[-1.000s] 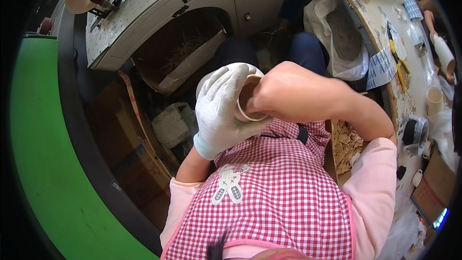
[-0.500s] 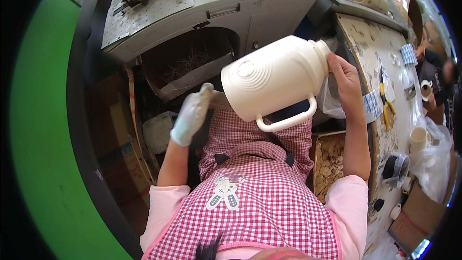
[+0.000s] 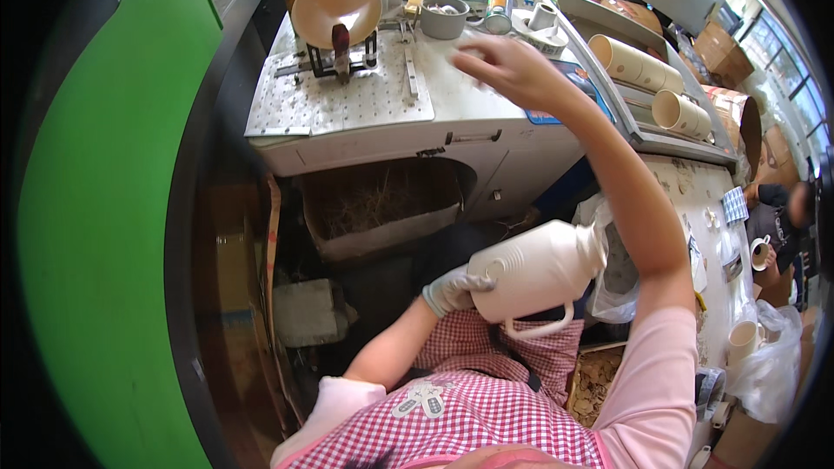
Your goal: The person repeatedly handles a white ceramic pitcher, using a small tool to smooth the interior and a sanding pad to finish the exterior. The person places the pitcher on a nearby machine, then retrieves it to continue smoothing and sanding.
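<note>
A cream plastic jug body (image 3: 534,274) with a side handle and a narrower neck lies tilted over my lap, its neck toward the right. My gloved left hand (image 3: 453,292) grips it at its base end. Above the white workbench (image 3: 495,122), my bare right hand (image 3: 508,69) is stretched out, slightly blurred, with fingers apart and nothing visible in them. Left of it on the bench, another cream shell (image 3: 334,4) sits on a black metal fixture (image 3: 369,52) with a dark red handle (image 3: 340,39). A grey round pot (image 3: 443,19) stands close beyond my right hand.
A can (image 3: 499,10) and a tape roll (image 3: 540,30) stand at the bench's back. Cream cylinders (image 3: 638,65) lie in a rack at right. A box of strands (image 3: 382,217) sits below the bench. A green panel (image 3: 104,208) borders the left. Another person (image 3: 773,221) works at far right.
My right hand has let go of the jug's neck and reached up over the bench. My left hand has taken hold of the jug's base; the jug is lower. The view has shifted toward the bench.
</note>
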A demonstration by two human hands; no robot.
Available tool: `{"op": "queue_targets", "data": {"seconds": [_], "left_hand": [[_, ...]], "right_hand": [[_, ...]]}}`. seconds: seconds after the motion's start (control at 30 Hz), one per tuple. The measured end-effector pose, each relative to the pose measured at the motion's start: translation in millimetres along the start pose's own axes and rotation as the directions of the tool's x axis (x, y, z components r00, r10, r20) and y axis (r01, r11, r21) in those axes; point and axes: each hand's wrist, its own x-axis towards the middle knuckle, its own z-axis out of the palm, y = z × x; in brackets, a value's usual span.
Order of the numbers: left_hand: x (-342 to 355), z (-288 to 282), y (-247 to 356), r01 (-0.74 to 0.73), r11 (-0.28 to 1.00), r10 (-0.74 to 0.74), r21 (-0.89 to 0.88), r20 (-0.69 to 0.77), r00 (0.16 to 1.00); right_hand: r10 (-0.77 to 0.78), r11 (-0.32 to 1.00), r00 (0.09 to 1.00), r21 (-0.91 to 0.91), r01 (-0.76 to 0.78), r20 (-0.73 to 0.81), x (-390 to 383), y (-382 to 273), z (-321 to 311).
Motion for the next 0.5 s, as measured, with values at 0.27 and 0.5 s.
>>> {"op": "queue_targets", "data": {"seconds": [0.27,0.5], "left_hand": [[-14,-36,-7,0.014,0.992,-0.006,0.122,-0.068,0.998],[-16,-22,1,0.091,0.989,-0.066,0.116,-0.198,0.978]], "right_hand": [[0.066,0.974,0.976,-0.201,-0.108,-0.206,210,5,56],[0.043,0.993,0.707,-0.049,-0.109,-0.706,177,141,7]]}}
